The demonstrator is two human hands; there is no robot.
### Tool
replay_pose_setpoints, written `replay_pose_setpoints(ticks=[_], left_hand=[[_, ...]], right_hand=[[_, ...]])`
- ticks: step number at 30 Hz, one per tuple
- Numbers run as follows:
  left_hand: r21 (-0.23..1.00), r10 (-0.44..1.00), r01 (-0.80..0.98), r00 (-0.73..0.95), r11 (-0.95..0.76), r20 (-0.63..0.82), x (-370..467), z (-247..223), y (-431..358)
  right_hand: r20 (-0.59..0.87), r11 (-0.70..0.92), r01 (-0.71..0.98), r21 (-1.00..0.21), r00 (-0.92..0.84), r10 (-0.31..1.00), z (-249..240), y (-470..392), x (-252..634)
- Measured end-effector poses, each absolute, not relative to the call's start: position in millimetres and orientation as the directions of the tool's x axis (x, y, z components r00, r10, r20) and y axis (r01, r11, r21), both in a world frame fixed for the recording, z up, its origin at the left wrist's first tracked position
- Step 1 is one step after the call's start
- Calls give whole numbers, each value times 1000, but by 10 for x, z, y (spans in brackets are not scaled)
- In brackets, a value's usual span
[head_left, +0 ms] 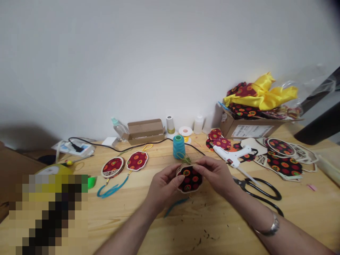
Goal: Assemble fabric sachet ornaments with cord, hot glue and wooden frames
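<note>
You have both hands closed on the black-and-red scalloped ornament (191, 179), which you hold up over the desk (148, 226), just on your side of the teal thread spool (179, 147). Your left hand (166, 180) pinches its left edge, thumb laid on the patterned face; your right hand (214, 174) grips the upper right edge with thumb and fingertips, though you cannot tell from here whether it also has the green cord (187, 159). This piece looks nearly complete: its layers sit together, the cord rises at the top and a blue tassel (176, 206) shows below. Left of the spool, the round ornament (113, 167) and the red scalloped ornament (137, 160) seem finished, with cords and tassels. Well right of the spool, beyond the white glue gun (235, 156), the piled fabric-covered pieces (284, 164) show no tassels, so they probably remain to be made up.
</note>
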State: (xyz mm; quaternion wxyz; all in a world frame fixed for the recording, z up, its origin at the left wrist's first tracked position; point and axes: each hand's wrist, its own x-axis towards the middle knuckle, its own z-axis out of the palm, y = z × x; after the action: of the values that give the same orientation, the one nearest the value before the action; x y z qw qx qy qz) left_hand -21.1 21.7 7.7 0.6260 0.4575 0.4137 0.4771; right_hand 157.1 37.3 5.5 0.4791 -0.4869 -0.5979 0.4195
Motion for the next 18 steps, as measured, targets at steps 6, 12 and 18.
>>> replay_pose_setpoints(ticks=[6, 12, 18], left_hand=[[996, 978, -81, 209, 31, -13, -220, 87, 240], [1000, 978, 29, 210, 8, -14, -227, 21, 234], [995, 958, -22, 273, 101, -91, -234, 12, 236]], right_hand=[[149, 156, 143, -977, -56, 987, 51, 399, 1573], [152, 164, 150, -975, -89, 984, 25, 398, 1582], [91, 108, 131, -986, -128, 988, 27, 393, 1597]])
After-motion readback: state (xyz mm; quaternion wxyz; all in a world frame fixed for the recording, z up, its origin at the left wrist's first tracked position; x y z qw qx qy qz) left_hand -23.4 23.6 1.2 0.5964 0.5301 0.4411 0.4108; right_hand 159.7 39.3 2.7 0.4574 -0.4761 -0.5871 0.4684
